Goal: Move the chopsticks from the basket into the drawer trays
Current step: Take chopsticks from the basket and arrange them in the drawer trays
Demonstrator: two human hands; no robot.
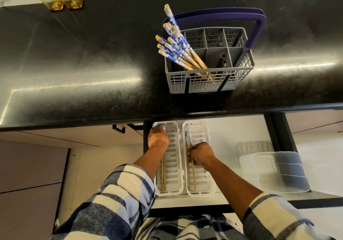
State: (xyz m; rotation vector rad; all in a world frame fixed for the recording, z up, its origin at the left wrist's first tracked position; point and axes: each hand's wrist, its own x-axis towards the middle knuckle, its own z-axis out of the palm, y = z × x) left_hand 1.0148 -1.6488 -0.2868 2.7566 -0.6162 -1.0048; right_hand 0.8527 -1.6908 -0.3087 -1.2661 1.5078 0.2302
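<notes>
Both hands grip chopsticks in trays: left hand [158, 137], right hand [201, 153].

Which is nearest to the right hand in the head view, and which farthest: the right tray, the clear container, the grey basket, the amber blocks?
From the right hand:
1. Right tray, under the hand in the drawer.
2. Clear container, in the drawer, to its right.
3. Grey basket, up on the counter.
4. Amber blocks, counter's far left corner.

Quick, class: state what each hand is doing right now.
Left hand: holds chopsticks in the left tray.
Right hand: holds chopsticks in the right tray.
</notes>
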